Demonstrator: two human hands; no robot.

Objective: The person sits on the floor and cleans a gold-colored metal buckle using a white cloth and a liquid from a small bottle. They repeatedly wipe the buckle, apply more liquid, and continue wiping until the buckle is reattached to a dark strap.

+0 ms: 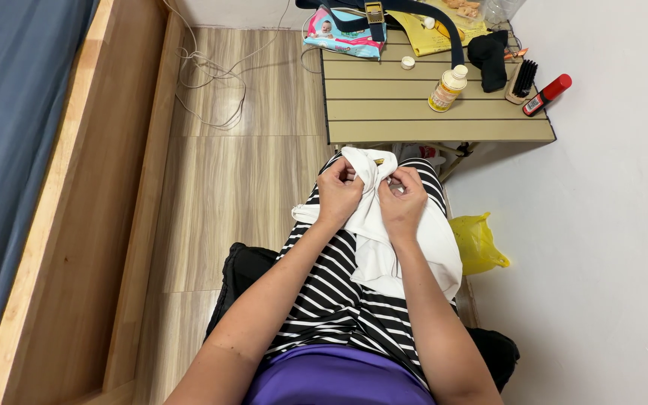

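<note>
Hands, left (339,191) and right (403,199), pinch bunched white cloth (384,247) on lap; loosened pinch likely lets it slide off.

White cloth (384,240), black-and-white striped skirt (331,292)

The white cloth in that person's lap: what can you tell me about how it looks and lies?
The white cloth looks like soft, thin fabric, plain and crumpled. It lies over the striped lap, its top end bunched into a knob near the table edge, where a small gold-coloured bit shows. The left hand and right hand both pinch that bunched part with their fingers. The rest drapes down toward the right thigh, and a narrow strip pokes out to the left.
</note>
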